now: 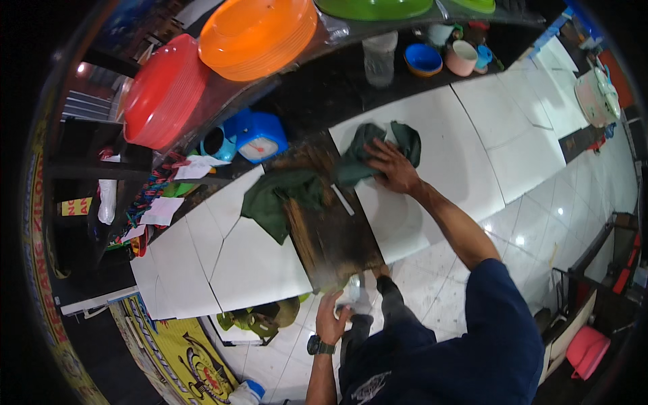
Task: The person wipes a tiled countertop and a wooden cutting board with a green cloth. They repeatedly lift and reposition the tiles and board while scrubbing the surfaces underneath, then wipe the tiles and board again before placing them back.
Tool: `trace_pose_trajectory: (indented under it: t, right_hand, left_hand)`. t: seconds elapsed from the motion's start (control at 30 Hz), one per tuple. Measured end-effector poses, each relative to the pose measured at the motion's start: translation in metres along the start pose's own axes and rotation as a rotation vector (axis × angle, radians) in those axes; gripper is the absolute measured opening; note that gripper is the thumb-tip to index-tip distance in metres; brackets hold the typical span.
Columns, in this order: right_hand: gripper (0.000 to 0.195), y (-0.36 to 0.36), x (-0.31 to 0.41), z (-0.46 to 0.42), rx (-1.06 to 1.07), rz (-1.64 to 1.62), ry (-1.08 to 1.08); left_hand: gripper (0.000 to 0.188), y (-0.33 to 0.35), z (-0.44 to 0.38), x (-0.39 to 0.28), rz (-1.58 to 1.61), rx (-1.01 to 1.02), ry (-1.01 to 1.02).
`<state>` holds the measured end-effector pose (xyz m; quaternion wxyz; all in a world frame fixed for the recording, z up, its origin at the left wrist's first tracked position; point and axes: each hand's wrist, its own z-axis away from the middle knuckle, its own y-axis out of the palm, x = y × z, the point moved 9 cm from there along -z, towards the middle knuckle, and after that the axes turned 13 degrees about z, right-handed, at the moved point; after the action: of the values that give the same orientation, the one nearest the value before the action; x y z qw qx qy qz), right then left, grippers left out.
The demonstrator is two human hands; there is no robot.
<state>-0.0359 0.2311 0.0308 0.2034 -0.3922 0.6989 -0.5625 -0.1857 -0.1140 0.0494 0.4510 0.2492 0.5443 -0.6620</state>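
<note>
My right hand [392, 164] presses with spread fingers on a crumpled dark green cloth [367, 139] at the edge of a white tabletop panel [430, 217]. A second dark green cloth [276, 195] lies to the left, partly on another white panel [258, 263] and partly on the bare dark wooden board [344, 238] between the panels. A short white strip [343, 199] rests on that board. My left hand [331, 316], with a black watch on the wrist, hangs by the near edge of the table, slightly blurred; whether it holds anything is unclear.
Behind the tabletop, a dark shelf holds stacked red [164, 96] and orange plastic plates [258, 38]. Below them stand a blue kitchen scale [260, 136], a clear jar [379, 58], a blue bowl [423, 58] and a pink cup [461, 58]. Green coconuts [263, 319] sit under the table's near edge.
</note>
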Motion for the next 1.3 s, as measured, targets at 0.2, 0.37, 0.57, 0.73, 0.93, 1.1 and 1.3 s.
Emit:
trace_pose_trajectory:
  t: [0.2, 0.37, 0.57, 0.73, 0.93, 1.1, 1.3]
  right_hand:
    - [0.034, -0.042, 0.063, 0.191, 0.529, -0.261, -0.242]
    - [0.034, -0.144, -0.064, 0.121, 0.441, -0.344, 0.234]
    - [0.049, -0.066, -0.234, 0.039, 0.18, 0.231, 0.437]
    - [0.048, -0.031, -0.107, 0.156, -0.067, 0.058, 0.379]
    - [0.04, -0.134, -0.044, 0.234, 0.828, -0.351, 0.338]
    - [0.047, -0.146, -0.195, 0.153, 0.135, -0.157, 0.541]
    - [0.045, -0.035, -0.179, 0.215, -0.239, 0.496, 0.572]
  left_hand:
    - [0.037, -0.008, 0.037, 0.033, 0.064, -0.005, -0.11]
    - [0.041, -0.003, 0.063, 0.068, 0.068, 0.045, -0.244]
    - [0.039, -0.007, 0.064, 0.073, 0.22, 0.044, -0.342]
    - [0.036, -0.014, 0.151, 0.171, 0.319, -0.136, -0.44]
    - [0.038, 0.028, 0.254, 0.276, 0.547, -0.223, -0.915]
    - [0.036, 0.008, 0.284, 0.311, 0.378, -0.226, -0.822]
    - [0.037, -0.013, 0.251, 0.287, 0.523, -0.297, -0.639]
